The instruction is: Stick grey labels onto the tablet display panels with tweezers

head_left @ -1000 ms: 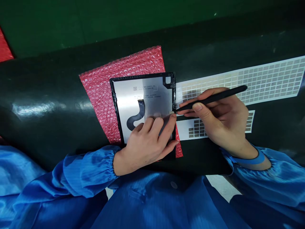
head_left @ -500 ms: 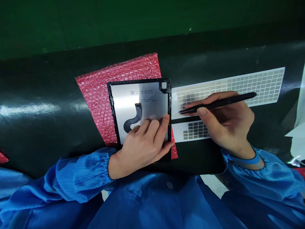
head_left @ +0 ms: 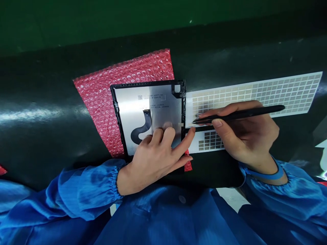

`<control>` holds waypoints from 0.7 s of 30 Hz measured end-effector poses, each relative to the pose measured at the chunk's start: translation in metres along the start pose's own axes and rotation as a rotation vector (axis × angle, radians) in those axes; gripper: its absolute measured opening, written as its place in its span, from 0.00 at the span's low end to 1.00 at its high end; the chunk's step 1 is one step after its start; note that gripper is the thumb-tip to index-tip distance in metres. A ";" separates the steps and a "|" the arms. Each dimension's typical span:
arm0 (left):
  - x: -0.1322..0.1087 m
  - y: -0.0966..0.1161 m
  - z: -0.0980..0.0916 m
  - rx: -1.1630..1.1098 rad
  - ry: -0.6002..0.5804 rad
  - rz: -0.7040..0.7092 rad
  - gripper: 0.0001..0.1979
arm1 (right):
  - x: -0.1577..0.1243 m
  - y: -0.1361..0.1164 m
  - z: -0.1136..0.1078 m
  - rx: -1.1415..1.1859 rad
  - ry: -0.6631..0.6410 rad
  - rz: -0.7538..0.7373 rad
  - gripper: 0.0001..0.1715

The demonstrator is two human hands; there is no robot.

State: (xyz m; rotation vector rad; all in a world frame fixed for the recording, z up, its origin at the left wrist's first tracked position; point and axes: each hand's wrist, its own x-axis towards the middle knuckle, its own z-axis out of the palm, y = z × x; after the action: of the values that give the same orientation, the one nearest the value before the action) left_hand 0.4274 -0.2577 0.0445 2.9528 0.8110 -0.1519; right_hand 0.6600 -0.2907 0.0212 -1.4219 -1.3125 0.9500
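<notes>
**Display panel [head_left: 163, 109] pinned down, black tweezers [head_left: 242, 115] beside it**

Pink bubble wrap [head_left: 102, 112] lies on the dark desk [head_left: 222, 44], with the panel on top of it, silver back upward, black frame around it and a black flex cable [head_left: 143, 127] curving across it. The hands are apart. The left hand [head_left: 150, 160] rests its fingertips on the panel. The right hand [head_left: 245, 136] pinches the tweezers, tips just beside the panel's right edge, over a sheet of small pads [head_left: 281, 90] on white backing. A smaller sheet [head_left: 209, 141] lies just below.
</notes>
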 end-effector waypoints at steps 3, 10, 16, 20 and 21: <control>0.000 0.000 -0.001 -0.009 -0.002 -0.001 0.32 | 0.000 -0.001 -0.001 -0.023 -0.015 -0.002 0.19; 0.002 0.000 -0.002 -0.030 -0.008 -0.011 0.32 | 0.001 -0.001 -0.002 -0.060 -0.014 0.007 0.20; 0.003 0.000 -0.003 -0.014 -0.008 -0.011 0.32 | 0.001 -0.003 -0.001 -0.049 0.005 0.012 0.19; 0.004 0.000 -0.003 -0.019 0.000 -0.012 0.33 | 0.001 -0.003 -0.002 -0.063 -0.017 0.014 0.20; 0.004 0.000 -0.003 -0.020 0.001 -0.011 0.33 | 0.001 -0.003 -0.002 -0.064 -0.019 0.012 0.20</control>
State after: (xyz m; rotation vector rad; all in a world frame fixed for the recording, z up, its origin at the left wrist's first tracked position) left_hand 0.4307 -0.2553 0.0474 2.9305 0.8245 -0.1419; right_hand 0.6610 -0.2898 0.0246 -1.4739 -1.3611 0.9389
